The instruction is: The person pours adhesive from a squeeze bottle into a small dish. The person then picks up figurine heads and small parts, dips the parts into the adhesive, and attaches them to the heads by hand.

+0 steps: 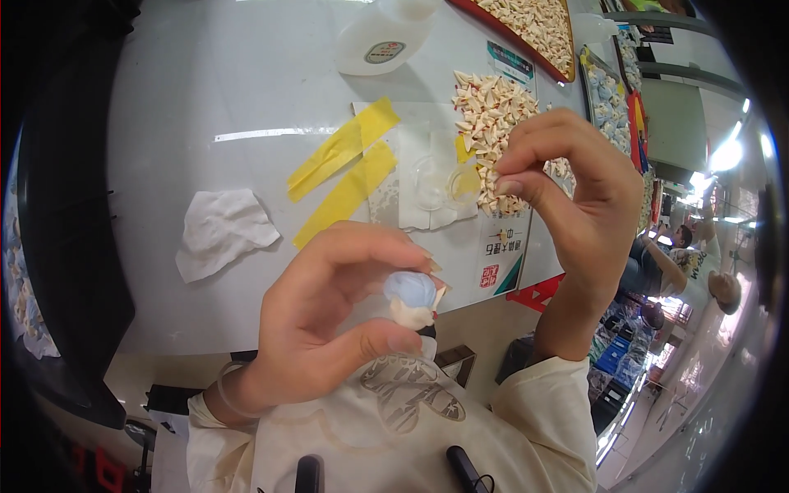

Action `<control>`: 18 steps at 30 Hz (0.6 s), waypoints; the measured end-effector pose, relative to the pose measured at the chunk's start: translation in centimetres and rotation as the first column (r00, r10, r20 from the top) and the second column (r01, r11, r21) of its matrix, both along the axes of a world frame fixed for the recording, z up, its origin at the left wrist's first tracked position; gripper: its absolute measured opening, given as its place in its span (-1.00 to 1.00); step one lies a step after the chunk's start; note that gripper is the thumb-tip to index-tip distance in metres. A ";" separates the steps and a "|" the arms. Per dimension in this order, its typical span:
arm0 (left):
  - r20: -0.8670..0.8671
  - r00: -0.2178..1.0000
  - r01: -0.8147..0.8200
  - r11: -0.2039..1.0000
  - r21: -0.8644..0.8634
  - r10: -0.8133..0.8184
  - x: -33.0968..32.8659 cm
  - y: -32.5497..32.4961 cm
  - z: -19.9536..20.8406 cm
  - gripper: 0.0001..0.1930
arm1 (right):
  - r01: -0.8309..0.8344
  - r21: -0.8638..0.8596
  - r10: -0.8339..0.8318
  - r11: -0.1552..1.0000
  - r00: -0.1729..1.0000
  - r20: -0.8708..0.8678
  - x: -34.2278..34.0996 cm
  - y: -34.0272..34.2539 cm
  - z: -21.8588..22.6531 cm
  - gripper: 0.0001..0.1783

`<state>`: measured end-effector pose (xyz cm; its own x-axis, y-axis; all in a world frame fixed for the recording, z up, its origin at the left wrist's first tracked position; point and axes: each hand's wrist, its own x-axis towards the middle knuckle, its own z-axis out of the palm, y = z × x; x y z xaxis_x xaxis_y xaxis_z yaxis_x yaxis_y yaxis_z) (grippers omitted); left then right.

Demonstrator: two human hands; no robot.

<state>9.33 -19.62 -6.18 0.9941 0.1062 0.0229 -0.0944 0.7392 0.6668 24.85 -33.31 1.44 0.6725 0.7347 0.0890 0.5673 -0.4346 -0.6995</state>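
Observation:
My left hand [320, 316] is closed in a pinch around a small doll head [411, 297] with light blue hair and a cream face. A pointed cream piece with a red mark sticks out on its right side. My right hand [579, 168] is raised to the right, thumb and forefinger pressed together at the edge of a heap of small pointed cream pieces [493, 103]. Whatever sits between those fingertips, if anything, is too small to tell. Just left of that heap, small clear round dishes [433, 182] rest on a white tile [411, 148].
Yellow tape strips [341, 152] and a crumpled white cloth [226, 232] lie on the grey table [164, 107]. A translucent white bottle [386, 41] stands at the back. Beyond are a red-rimmed tray [526, 37] of cream pieces and a tray of blue-haired heads [606, 99]. People sit at far right.

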 end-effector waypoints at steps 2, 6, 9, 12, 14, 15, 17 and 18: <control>-0.091 0.995 -0.031 0.999 0.019 0.033 -0.1 0.1 0.1 -0.55 | -0.059 -0.093 0.069 0.994 0.991 0.112 -0.1 1.0 0.0 -0.80; 0.031 0.999 0.006 0.979 0.203 -0.013 -0.1 1.3 -0.8 -0.57 | -0.080 -0.220 0.144 0.972 0.945 0.295 -0.1 1.7 0.0 -0.79; 0.085 0.996 -0.001 0.948 0.319 -0.028 0.1 1.4 -1.2 -0.58 | -0.103 -0.277 0.185 0.955 0.940 0.287 -0.3 1.6 0.2 -0.78; 0.044 0.999 -0.043 0.959 0.280 0.032 0.2 0.7 -0.6 -0.55 | -0.074 -0.193 0.136 0.978 0.932 0.335 -0.6 1.9 -0.4 -0.78; -0.006 0.997 -0.073 0.980 0.186 0.075 0.0 0.3 -0.2 -0.55 | -0.055 -0.157 0.106 0.986 0.935 0.337 -0.6 1.9 -0.4 -0.79; -0.020 0.996 -0.079 0.984 0.159 0.083 0.0 0.2 -0.2 -0.56 | -0.054 -0.156 0.104 0.986 0.935 0.339 -0.7 1.6 -0.2 -0.79; -0.032 0.995 -0.085 0.987 0.133 0.090 0.1 0.3 -0.4 -0.56 | -0.068 0.021 0.065 0.997 0.991 0.116 -1.5 0.8 0.2 -0.80; 0.027 0.998 -0.065 0.985 0.160 0.062 0.1 0.6 -0.6 -0.61 | -0.068 0.023 0.065 0.997 0.991 0.116 -2.0 0.5 0.1 -0.80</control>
